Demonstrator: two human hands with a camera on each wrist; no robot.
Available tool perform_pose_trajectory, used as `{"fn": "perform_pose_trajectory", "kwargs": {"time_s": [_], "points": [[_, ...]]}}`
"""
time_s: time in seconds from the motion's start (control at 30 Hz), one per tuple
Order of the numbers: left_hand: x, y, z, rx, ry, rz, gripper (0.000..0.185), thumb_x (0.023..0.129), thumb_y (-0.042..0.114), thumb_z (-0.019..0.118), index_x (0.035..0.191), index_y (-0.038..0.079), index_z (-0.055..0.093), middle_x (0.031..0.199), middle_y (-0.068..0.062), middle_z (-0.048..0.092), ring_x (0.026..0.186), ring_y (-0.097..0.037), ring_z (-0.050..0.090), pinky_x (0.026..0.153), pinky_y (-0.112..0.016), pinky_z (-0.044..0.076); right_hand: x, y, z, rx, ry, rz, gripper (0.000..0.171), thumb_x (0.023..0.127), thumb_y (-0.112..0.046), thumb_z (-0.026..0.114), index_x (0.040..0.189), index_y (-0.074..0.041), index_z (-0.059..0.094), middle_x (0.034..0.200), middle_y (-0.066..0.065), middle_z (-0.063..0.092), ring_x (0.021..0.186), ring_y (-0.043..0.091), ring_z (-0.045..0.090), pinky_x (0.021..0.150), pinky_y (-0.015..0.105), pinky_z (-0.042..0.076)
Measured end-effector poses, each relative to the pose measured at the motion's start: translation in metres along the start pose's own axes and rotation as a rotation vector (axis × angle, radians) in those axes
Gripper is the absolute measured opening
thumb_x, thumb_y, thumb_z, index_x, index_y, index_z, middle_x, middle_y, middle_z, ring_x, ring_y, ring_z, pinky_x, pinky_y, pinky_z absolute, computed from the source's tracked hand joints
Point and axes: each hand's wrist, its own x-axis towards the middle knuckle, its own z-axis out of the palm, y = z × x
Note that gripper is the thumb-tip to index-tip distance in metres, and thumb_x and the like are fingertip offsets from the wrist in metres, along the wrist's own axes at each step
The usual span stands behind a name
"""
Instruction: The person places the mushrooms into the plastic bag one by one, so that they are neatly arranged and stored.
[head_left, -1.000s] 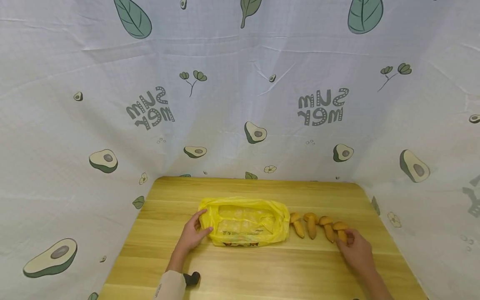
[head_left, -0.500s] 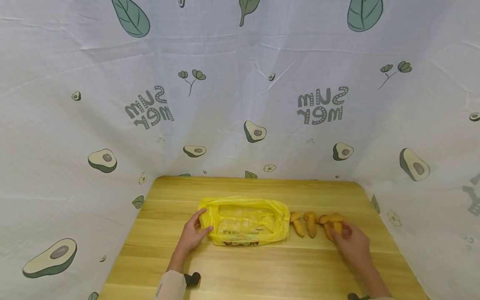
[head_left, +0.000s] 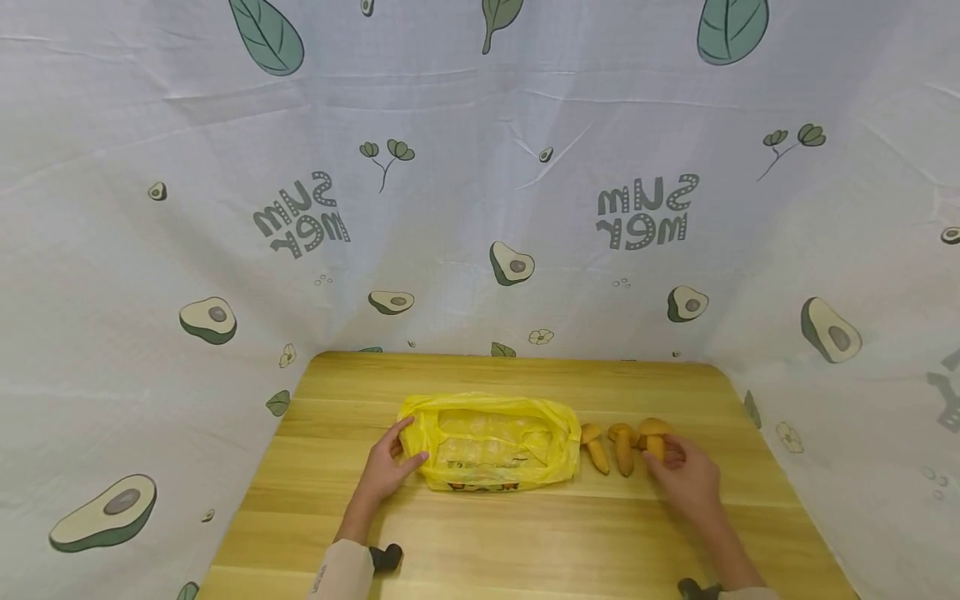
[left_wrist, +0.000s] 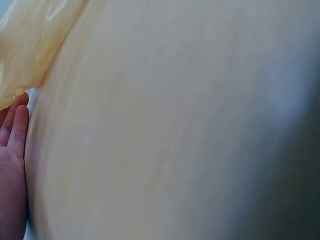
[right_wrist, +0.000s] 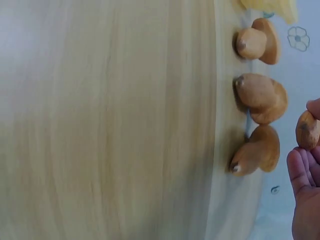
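Mushroom, orange-brown (head_left: 655, 427), aloft in the right hand (head_left: 690, 481). Stem pinched between thumb and fingers: in the right wrist view the thumb lies on one side, fingers on the other, stem end poking out between them. Cap points away from the person, past the fingertips.

Three more mushrooms lie in a row on the wood-grain tabletop (head_left: 517, 546), caps toward the far edge. End mushroom (right_wrist: 256, 152) is partly hidden by the held one in the head view; middle mushroom (head_left: 623, 450) next to it; bag-side mushroom (head_left: 596, 454) just beside a yellow plastic bag (head_left: 542, 477).

Bag sits left of the row, mouth gaping, dark print along its near side. Left hand (head_left: 386, 472) at its left end, thumb and fingers spread apart, touching the plastic; fingers fairly straight in the left wrist view.

Outward: pale sleeve (head_left: 342, 571) on the left forearm, dark device (head_left: 387, 557) beside it. White cloth (head_left: 450, 108) behind, printed with avocados, leaves and mirrored "summer" lettering.
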Motion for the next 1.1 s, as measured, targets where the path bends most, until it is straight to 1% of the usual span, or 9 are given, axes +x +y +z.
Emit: {"fn": "perform_pose_trajectory", "kwargs": {"time_s": [0.1,0.23,0.4,0.5,0.63,0.73,0.87,0.97,1.1], "points": [[0.000,-0.001,0.002,0.002,0.020,-0.005,0.074,0.089,0.011,0.081,0.154,0.009,0.047,0.160,-0.022,0.041,0.141,-0.044,0.048,0.116,-0.060,0.038,0.001,-0.006,0.004,0.017,-0.002,-0.008,0.052,0.090,-0.023,0.082,0.125,0.011,0.064,0.104,0.026,0.073,0.080,0.007,0.066,0.067,0.010,0.049],[0.000,0.001,0.005,0.010,0.045,-0.018,0.074,0.089,0.006,0.080,0.155,0.006,0.045,0.160,-0.025,0.040,0.141,-0.046,0.048,0.116,-0.062,0.036,0.002,-0.016,0.010,0.056,-0.020,0.011,0.053,0.090,-0.023,0.081,0.127,0.010,0.063,0.107,0.024,0.072,0.080,-0.003,0.060,0.067,0.009,0.049],[-0.001,0.001,0.002,0.012,0.036,-0.005,0.073,0.089,0.012,0.081,0.154,0.012,0.047,0.160,-0.022,0.041,0.141,-0.043,0.049,0.115,-0.059,0.040,0.004,-0.027,0.019,0.075,-0.030,0.013,0.052,0.090,-0.025,0.081,0.126,0.009,0.065,0.103,0.021,0.073,0.078,-0.007,0.057,0.067,0.010,0.050],[-0.003,0.006,0.003,0.006,0.043,-0.008,0.073,0.089,0.011,0.081,0.153,0.009,0.047,0.160,-0.023,0.041,0.141,-0.046,0.047,0.115,-0.060,0.039,0.006,-0.034,0.025,0.079,-0.042,0.021,0.052,0.091,-0.026,0.081,0.129,0.007,0.064,0.106,0.020,0.073,0.081,-0.003,0.059,0.069,0.011,0.051],[-0.004,0.008,0.005,0.001,0.048,-0.018,0.073,0.088,0.007,0.080,0.154,0.008,0.047,0.160,-0.024,0.041,0.142,-0.047,0.046,0.116,-0.061,0.037,0.007,-0.047,0.032,0.114,-0.068,0.045,0.054,0.092,-0.027,0.080,0.131,0.007,0.062,0.109,0.021,0.071,0.086,0.004,0.061,0.071,0.011,0.051],[-0.003,0.003,0.002,-0.017,0.033,-0.010,0.074,0.088,0.010,0.082,0.153,0.012,0.049,0.159,-0.022,0.043,0.140,-0.043,0.049,0.115,-0.059,0.040,0.007,-0.055,0.037,0.119,-0.081,0.035,0.054,0.092,-0.029,0.079,0.131,0.006,0.062,0.108,0.019,0.070,0.087,0.008,0.062,0.072,0.012,0.052],[-0.003,0.003,0.001,-0.030,0.019,-0.005,0.074,0.087,0.015,0.084,0.153,0.015,0.049,0.159,-0.020,0.044,0.139,-0.041,0.052,0.113,-0.058,0.042,0.008,-0.064,0.043,0.089,-0.083,0.010,0.053,0.092,-0.032,0.080,0.130,0.002,0.064,0.106,0.016,0.072,0.088,0.013,0.065,0.072,0.013,0.052],[-0.003,0.003,0.001,-0.029,0.017,-0.005,0.074,0.087,0.017,0.084,0.153,0.016,0.049,0.159,-0.020,0.044,0.138,-0.040,0.053,0.113,-0.058,0.043,0.009,-0.069,0.047,0.100,-0.087,0.004,0.055,0.091,-0.034,0.081,0.130,0.002,0.064,0.107,0.017,0.072,0.089,0.016,0.066,0.071,0.015,0.052],[-0.002,0.001,0.001,-0.028,0.023,-0.006,0.074,0.087,0.015,0.084,0.153,0.015,0.049,0.158,-0.020,0.045,0.137,-0.040,0.054,0.113,-0.057,0.043,0.010,-0.075,0.053,0.169,-0.103,0.013,0.054,0.091,-0.028,0.081,0.130,0.004,0.063,0.109,0.019,0.070,0.088,0.016,0.065,0.072,0.015,0.053]]}}
